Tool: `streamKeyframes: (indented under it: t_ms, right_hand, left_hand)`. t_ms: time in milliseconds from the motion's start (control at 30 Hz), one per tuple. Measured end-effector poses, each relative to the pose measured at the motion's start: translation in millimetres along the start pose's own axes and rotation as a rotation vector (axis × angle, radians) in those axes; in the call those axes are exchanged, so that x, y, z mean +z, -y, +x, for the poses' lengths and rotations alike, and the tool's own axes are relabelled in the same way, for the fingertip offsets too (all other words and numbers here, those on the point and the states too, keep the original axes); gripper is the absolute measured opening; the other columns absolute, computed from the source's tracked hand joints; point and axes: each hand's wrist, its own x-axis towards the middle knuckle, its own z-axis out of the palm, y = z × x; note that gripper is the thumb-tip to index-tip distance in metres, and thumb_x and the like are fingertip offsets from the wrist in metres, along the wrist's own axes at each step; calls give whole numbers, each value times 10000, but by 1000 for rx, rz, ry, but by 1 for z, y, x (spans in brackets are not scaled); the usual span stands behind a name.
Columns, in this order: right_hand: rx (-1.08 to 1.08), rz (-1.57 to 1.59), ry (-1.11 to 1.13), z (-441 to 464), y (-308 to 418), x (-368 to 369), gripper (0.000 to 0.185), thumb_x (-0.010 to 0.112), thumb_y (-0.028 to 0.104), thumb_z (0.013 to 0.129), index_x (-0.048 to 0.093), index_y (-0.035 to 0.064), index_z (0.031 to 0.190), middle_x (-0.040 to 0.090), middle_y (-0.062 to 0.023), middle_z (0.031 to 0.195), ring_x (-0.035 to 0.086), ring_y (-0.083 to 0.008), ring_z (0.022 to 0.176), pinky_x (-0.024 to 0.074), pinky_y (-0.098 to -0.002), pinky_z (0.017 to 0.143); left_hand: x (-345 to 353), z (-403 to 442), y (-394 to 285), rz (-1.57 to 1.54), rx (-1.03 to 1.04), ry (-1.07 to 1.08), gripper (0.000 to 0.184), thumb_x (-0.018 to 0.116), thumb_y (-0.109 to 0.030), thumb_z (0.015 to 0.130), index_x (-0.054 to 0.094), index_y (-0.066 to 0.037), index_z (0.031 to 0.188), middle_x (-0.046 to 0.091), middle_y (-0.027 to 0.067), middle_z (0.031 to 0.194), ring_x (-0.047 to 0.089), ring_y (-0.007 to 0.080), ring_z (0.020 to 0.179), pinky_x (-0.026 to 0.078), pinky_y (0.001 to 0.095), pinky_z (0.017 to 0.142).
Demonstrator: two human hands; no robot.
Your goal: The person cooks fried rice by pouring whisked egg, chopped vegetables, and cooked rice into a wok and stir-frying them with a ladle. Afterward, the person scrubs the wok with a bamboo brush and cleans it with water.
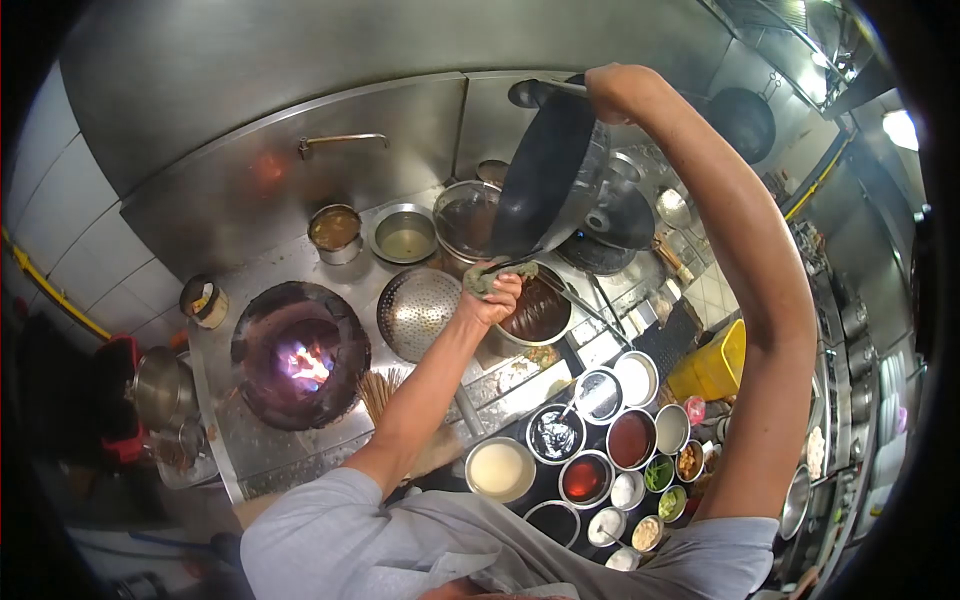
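Observation:
My left hand [492, 303] is closed around a folded greenish cloth [487, 280], gripping the near edge of a black wok [545, 175] through it. The wok is tipped steeply on its side above the pots, its dark inside facing left. High at the wok's far edge, my right hand [612, 92] is closed on what looks like a ladle [526, 94], its round bowl by the upper rim; the fingers are partly hidden. Below the wok stand a pot [462, 210] and another pot of dark brown liquid [540, 308]. I cannot see any food in the wok.
A burner [305, 362] flames at left. Beside it sit a perforated strainer [415, 312], a metal bowl [403, 235] and a bamboo brush [380, 392]. Several seasoning containers [585, 478] crowd the near right, by a yellow bin [708, 362]. A tap [343, 140] juts from the wall.

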Motion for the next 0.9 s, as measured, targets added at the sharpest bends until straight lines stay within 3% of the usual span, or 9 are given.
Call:
streamKeyframes:
  t_ms: [100,300,400,567,667,700,733,800,900]
  right_hand:
    - [-65,-46,-152,-10,4,0,274,580,-42,720,691,-46,971,699,-227,933,703,-352,857,569,-431,684]
    - [18,128,-176,-73,19,12,273,591,19,759,663,-1,1021,683,-228,992,670,-376,950,548,-465,765]
    - [-53,371,-269,-100,15,86,242,590,81,792,619,14,1022,667,-242,984,638,-422,953,509,-504,795]
    - [13,874,-489,-225,108,231,240,627,186,841,528,-15,927,603,-263,794,584,-478,792,452,-510,657]
    - [196,1223,-331,-298,199,324,149,614,85,854,497,21,920,529,-77,663,554,-189,563,451,-397,523]
    - [217,1805,-164,-332,235,296,191,608,72,869,477,12,994,536,-35,671,492,-127,502,431,-302,446]
    - [185,1842,-74,-351,254,307,309,602,77,883,459,-6,1145,536,-10,692,462,-79,476,395,-225,396]
    - [335,1968,-37,-383,285,292,512,580,55,894,400,28,1372,492,18,678,425,-54,450,354,-221,371]
    - [303,2015,-23,-383,294,298,616,547,29,897,322,57,1469,468,24,661,412,-58,441,342,-234,374]
  left_hand:
    - [0,-12,8,-16,-12,103,415,622,-235,770,449,90,962,491,82,723,526,123,555,386,192,326]
    - [-1,-110,17,254,33,-65,375,625,-254,751,500,59,916,511,96,733,516,155,546,343,209,336]
    - [-3,-200,57,565,410,-495,259,617,-240,733,517,-53,881,516,97,763,460,175,565,297,238,368]
    - [-40,-375,99,676,701,-705,151,607,-206,738,518,-151,848,523,25,711,462,169,497,298,271,369]
    - [-41,-450,132,655,851,-845,166,629,-232,733,507,-167,824,508,3,679,483,159,495,308,278,384]
    - [-41,-469,139,649,890,-878,168,635,-240,731,512,-168,820,509,1,672,492,159,502,308,277,384]
    - [-46,-488,141,614,928,-921,170,642,-249,730,517,-171,816,519,4,672,502,158,510,309,279,384]
    - [-60,-519,132,644,930,-923,163,649,-281,743,534,-177,793,553,14,678,530,156,526,330,284,382]
    - [-65,-543,125,592,985,-901,114,616,-286,771,533,-208,772,520,-6,637,519,161,504,331,300,383]
